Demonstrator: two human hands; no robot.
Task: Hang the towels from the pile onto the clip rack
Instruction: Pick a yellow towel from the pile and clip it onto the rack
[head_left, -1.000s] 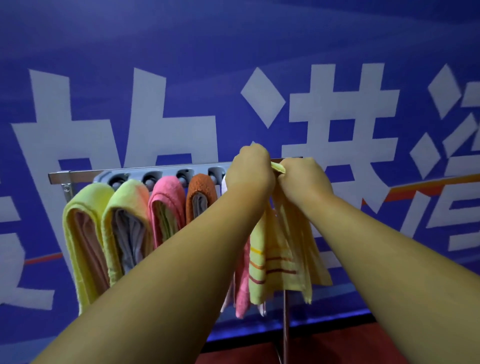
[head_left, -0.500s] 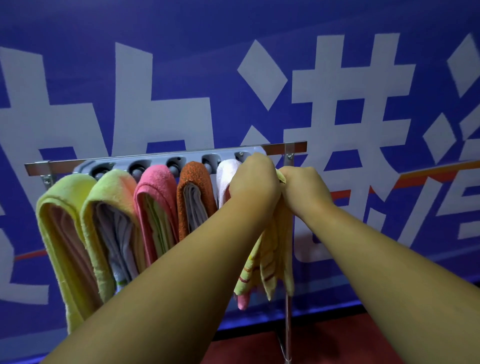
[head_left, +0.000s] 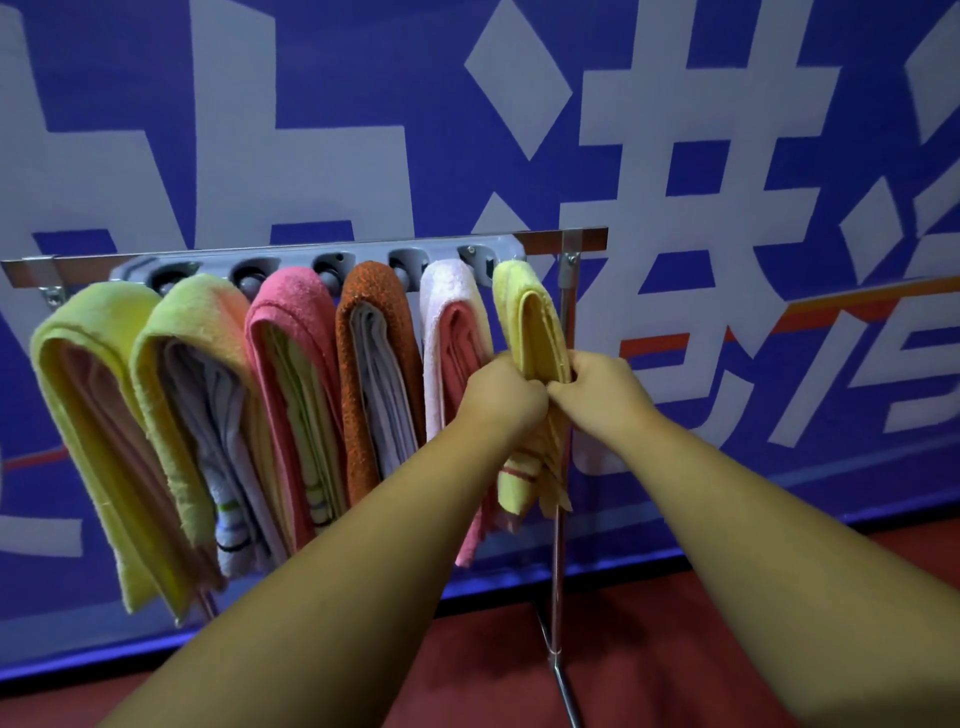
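Observation:
A grey clip rack (head_left: 311, 260) is fixed to a metal bar at chest height. Several folded towels hang from it in a row, from left: yellow (head_left: 93, 395), light green (head_left: 187, 364), pink (head_left: 291, 374), orange (head_left: 374, 364), white-and-pink (head_left: 452, 332). The last one, a pale yellow striped towel (head_left: 530, 317), hangs from the rightmost clip. My left hand (head_left: 501, 395) and my right hand (head_left: 597, 389) both grip this towel at its middle, knuckles almost touching. Its lower end hangs below my hands.
The bar rests on a thin metal stand (head_left: 558, 597) whose pole runs down right of the towels to a red floor (head_left: 649, 649). Close behind stands a blue wall banner (head_left: 363, 104) with large white characters.
My hands have slid down from the clip at the top of the pale yellow towel to its middle. The towel now hangs folded from the rightmost clip. The view has drawn closer.

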